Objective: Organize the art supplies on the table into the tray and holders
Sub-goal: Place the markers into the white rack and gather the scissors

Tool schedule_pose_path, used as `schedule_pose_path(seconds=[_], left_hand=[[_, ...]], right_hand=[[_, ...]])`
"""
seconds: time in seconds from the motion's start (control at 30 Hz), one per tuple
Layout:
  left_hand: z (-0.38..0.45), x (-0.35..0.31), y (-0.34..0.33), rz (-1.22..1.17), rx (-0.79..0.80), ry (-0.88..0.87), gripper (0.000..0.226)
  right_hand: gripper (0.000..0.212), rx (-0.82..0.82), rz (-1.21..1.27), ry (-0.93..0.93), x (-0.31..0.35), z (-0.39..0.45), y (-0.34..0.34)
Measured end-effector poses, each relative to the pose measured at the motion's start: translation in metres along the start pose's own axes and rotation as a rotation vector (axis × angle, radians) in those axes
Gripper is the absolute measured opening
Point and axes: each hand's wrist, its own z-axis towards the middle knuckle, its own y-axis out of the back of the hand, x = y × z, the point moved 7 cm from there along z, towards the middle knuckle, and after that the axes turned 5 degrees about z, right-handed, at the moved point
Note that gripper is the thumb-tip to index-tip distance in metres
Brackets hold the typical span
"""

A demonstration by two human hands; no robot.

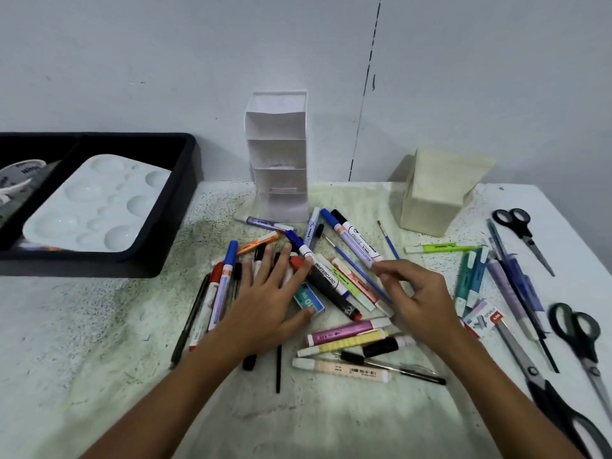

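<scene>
Two hands reach in from the bottom of the frame over a pale, paint-speckled bench (pixel 99 326) set against a plain white wall (pixel 165 61). The left hand (pixel 268 293) lies flat with fingers spread, pressing on a heap of markers (pixel 318 276) at the centre of the frame. The right hand (pixel 420 299), just right of the heap, has its fingers loosely curled with thumb and forefinger close together over the pens; whether it pinches one, I cannot tell.

At the upper left sits a black tray (pixel 178 207) holding a white paint palette (pixel 96 207); its near edge runs close to the left of the heap. Behind the heap, against the wall, stands a tall white tiered holder (pixel 278 154) with open shelves. To its right, well apart, stands a cream square holder (pixel 433 193).

More highlighters (pixel 347 339) lie just below the hands. Along the right edge of the frame lie further pens (pixel 516 286) and three pairs of scissors (pixel 526 236), some near the bench's right edge. A dark cable (pixel 364 94) runs down the wall. Bare bench shows at the lower left and between the forearms.
</scene>
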Motion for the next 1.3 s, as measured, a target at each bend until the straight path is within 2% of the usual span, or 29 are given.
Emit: schedule_pose_path(seconds=[0.07, 0.17, 0.23, 0.33, 0.43, 0.53, 0.67, 0.77, 0.93, 1.1, 1.3], left_hand=[[-0.002, -0.013, 0.010, -0.022, -0.072, -0.052, 0.077], [-0.019, -0.041, 0.014, -0.045, -0.179, -0.231, 0.072], [-0.029, -0.053, 0.006, 0.026, -0.157, -0.314, 0.069], [-0.030, -0.048, -0.005, 0.151, -0.111, -0.290, 0.067], [-0.026, -0.032, -0.006, 0.159, -0.060, -0.211, 0.068], [-0.026, -0.028, 0.000, 0.102, -0.079, -0.198, 0.065], [-0.025, -0.048, 0.017, -0.041, -0.243, -0.271, 0.046], [-0.022, -0.070, 0.023, -0.105, -0.322, -0.315, 0.035], [-0.011, -0.080, 0.020, -0.116, -0.327, -0.251, 0.034], [-0.009, -0.080, 0.021, -0.127, -0.305, -0.304, 0.030], [-0.015, -0.078, 0.029, -0.189, -0.385, -0.310, 0.022]], right_hand=[[0.025, 0.073, -0.161, 0.089, -0.003, -0.010, -0.003], [0.032, 0.152, -0.359, 0.232, -0.010, -0.030, -0.010], [0.029, 0.138, -0.479, 0.311, -0.012, -0.035, -0.010], [0.026, 0.090, -0.569, 0.339, -0.017, -0.027, -0.001], [0.025, 0.060, -0.529, 0.291, -0.015, -0.021, 0.006], [0.024, 0.132, -0.405, 0.256, -0.011, -0.026, 0.002], [0.024, 0.248, -0.352, 0.201, -0.018, -0.039, -0.004], [0.025, 0.223, -0.338, 0.186, -0.017, -0.040, -0.002], [0.028, 0.206, -0.332, 0.117, -0.019, -0.034, 0.001], [0.026, 0.211, -0.314, 0.074, -0.022, -0.032, -0.003], [0.023, 0.131, -0.247, 0.005, -0.022, -0.026, 0.001]])
